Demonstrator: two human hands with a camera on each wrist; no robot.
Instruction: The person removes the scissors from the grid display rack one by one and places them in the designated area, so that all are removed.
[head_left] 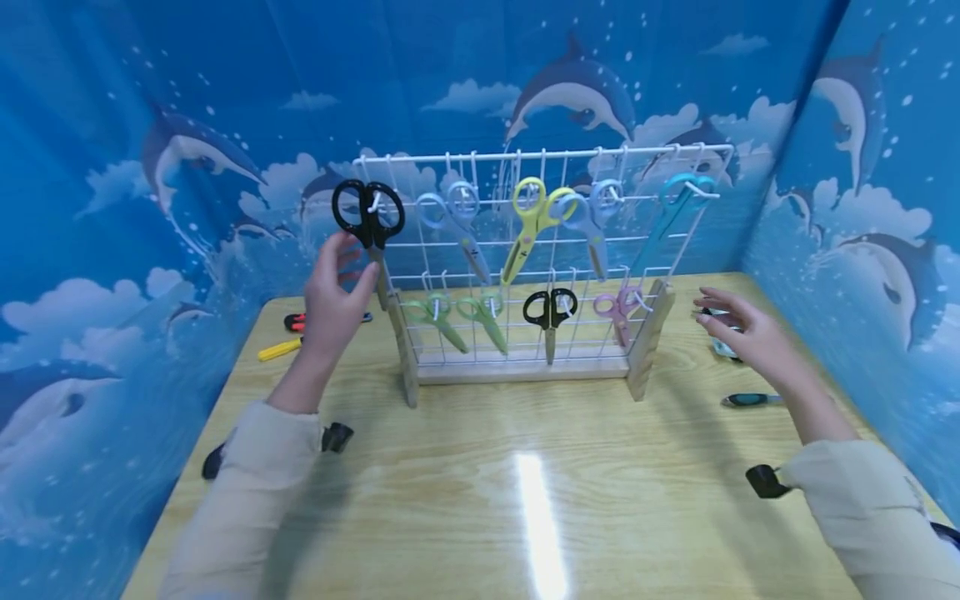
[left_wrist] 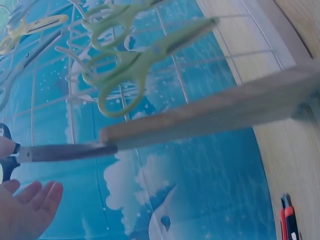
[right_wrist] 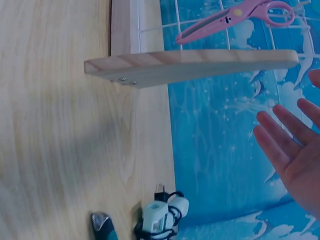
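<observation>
A large pair of black-handled scissors (head_left: 367, 215) hangs at the upper left of the white wire rack (head_left: 543, 155), blade (left_wrist: 70, 152) pointing down. Right at its handle is my left hand (head_left: 335, 292); in the left wrist view the thumb (left_wrist: 6, 147) overlaps the black handle, while the other fingers extend apart from it. My right hand (head_left: 750, 333) hovers off the rack's right side, holding nothing, its fingers loosely extended. Alongside on the upper row hang blue scissors (head_left: 459, 225), yellow scissors (head_left: 531, 221), more blue scissors (head_left: 592, 223) and teal scissors (head_left: 670, 212).
Green scissors (head_left: 486, 321), smaller black scissors (head_left: 551, 317) and pink scissors (head_left: 618, 310) hang lower. On the table (head_left: 450, 500), red-and-black (left_wrist: 288, 220) and yellow-handled (head_left: 280, 349) tools lie left; a teal-handled tool (head_left: 750, 400) and a corded white device (right_wrist: 159, 217) lie right.
</observation>
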